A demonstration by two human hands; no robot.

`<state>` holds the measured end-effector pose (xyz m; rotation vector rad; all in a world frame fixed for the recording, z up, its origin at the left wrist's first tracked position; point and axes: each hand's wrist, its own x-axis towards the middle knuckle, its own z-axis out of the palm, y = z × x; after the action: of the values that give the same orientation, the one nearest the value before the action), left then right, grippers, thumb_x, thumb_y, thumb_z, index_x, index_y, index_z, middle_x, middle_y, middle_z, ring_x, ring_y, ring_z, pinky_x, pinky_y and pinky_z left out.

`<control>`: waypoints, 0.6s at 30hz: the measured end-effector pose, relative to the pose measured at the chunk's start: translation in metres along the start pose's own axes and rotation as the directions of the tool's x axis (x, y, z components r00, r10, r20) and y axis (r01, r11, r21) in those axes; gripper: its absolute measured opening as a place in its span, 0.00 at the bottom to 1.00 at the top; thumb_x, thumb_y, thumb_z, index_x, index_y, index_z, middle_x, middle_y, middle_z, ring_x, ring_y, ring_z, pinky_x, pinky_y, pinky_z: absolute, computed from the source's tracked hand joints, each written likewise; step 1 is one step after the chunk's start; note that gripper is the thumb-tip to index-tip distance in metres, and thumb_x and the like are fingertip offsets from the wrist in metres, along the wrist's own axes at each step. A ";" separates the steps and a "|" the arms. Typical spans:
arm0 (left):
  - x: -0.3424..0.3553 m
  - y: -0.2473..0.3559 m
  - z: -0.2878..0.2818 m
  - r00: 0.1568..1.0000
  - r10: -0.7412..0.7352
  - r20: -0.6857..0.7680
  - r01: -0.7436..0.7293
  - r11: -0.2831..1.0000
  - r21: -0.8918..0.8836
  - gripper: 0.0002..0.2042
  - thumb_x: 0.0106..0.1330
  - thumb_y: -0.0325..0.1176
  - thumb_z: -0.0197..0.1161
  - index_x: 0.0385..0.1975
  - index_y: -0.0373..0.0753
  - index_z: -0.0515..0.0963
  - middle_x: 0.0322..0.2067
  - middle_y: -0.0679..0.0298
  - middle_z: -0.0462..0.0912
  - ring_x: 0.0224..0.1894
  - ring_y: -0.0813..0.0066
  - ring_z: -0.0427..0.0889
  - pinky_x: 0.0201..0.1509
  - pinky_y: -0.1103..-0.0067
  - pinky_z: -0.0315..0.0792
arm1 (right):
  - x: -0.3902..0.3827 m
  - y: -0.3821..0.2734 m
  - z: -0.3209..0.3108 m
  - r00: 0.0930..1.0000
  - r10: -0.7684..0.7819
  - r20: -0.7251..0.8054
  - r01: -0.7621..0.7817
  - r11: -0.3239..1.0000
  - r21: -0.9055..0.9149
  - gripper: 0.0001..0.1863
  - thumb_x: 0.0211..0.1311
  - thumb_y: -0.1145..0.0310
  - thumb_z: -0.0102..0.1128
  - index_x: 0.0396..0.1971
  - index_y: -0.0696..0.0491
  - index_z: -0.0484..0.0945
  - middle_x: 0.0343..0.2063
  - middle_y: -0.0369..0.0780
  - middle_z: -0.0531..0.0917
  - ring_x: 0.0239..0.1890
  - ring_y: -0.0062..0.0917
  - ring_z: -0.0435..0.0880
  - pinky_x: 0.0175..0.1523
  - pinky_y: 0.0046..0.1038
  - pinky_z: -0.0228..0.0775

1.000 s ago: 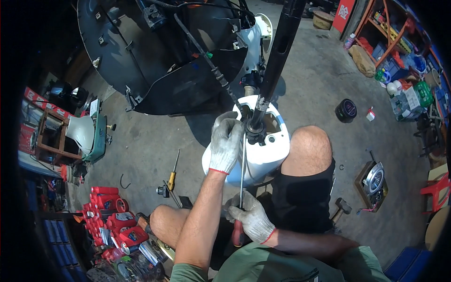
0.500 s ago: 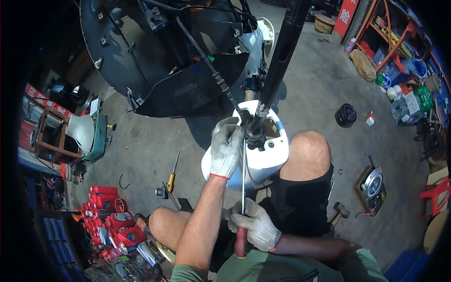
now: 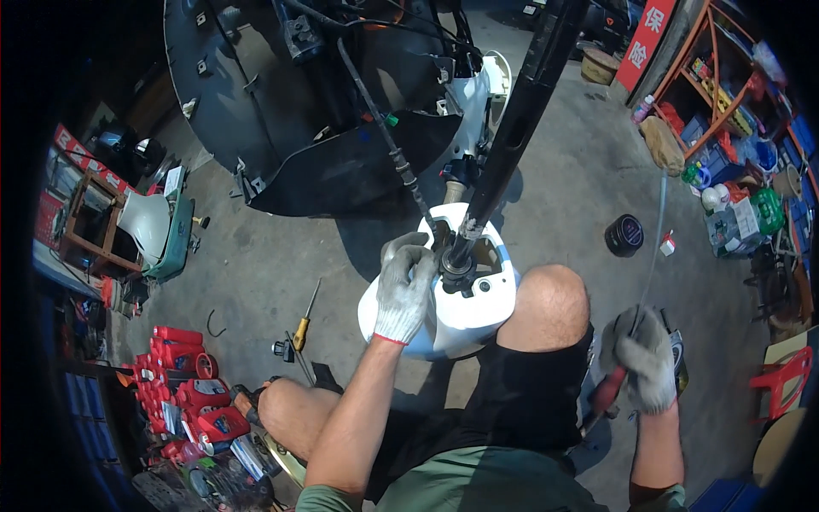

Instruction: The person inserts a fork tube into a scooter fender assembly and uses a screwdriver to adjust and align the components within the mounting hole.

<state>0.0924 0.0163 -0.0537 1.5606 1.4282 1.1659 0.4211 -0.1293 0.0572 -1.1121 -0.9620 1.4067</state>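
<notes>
White-and-blue moulded plastic housing (image 3: 474,314) w/ black metal tube (image 3: 519,136) standing in it: touching, just R of, white-gloved L hand (image 3: 404,292); fingers curled at its rim, can't tell if gripping. Red-handled, long-shafted metal screwdriver (image 3: 608,391): gripped in white-gloved R hand (image 3: 644,358), well R of housing. Tall red sign (image 3: 646,44) w/ white characters: far beyond housing, to R.

Kinda harsh light, white cover (image 3: 472,317) nearly blown out, red-handled screwdriver (image 3: 608,391) motion-blurred, dark shadows across the floor (image 3: 256,264), fisheye corners black.
</notes>
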 end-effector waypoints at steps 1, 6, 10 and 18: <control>0.000 -0.001 -0.001 0.999 0.033 0.001 -0.033 0.999 0.030 0.11 0.75 0.35 0.61 0.45 0.31 0.81 0.61 0.54 0.79 0.55 0.66 0.80 0.59 0.71 0.76 | 0.010 0.019 -0.025 0.989 -0.005 -0.148 -0.012 0.994 -0.111 0.10 0.67 0.77 0.61 0.46 0.59 0.77 0.31 0.39 0.82 0.29 0.21 0.80 0.34 0.25 0.72; -0.003 -0.004 -0.002 0.998 0.048 -0.047 -0.046 0.998 0.044 0.11 0.76 0.34 0.62 0.44 0.32 0.81 0.60 0.54 0.80 0.53 0.67 0.82 0.60 0.71 0.76 | 0.039 0.219 -0.170 0.900 0.089 -0.426 -0.388 0.606 -0.694 0.16 0.70 0.76 0.57 0.55 0.60 0.81 0.41 0.44 0.89 0.36 0.36 0.87 0.46 0.36 0.80; 0.002 0.005 0.013 0.996 0.086 -0.028 -0.085 0.995 0.046 0.10 0.75 0.33 0.62 0.44 0.31 0.81 0.60 0.55 0.81 0.52 0.70 0.82 0.59 0.74 0.76 | -0.024 0.394 -0.247 0.838 0.326 -0.438 -0.513 0.193 -0.837 0.18 0.72 0.74 0.55 0.59 0.61 0.80 0.48 0.48 0.90 0.47 0.44 0.88 0.57 0.39 0.79; -0.007 0.012 0.007 0.995 -0.013 -0.097 0.024 0.994 0.105 0.08 0.70 0.33 0.66 0.41 0.35 0.79 0.59 0.55 0.82 0.56 0.69 0.83 0.59 0.75 0.77 | -0.055 0.430 -0.218 0.641 0.596 -0.484 -0.568 -0.055 -0.821 0.16 0.74 0.69 0.57 0.54 0.60 0.82 0.44 0.47 0.90 0.44 0.41 0.87 0.54 0.40 0.78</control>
<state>0.1036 0.0083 -0.0464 1.5782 1.5870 1.1849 0.5279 -0.2405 -0.4030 -2.7966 -1.5257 1.3932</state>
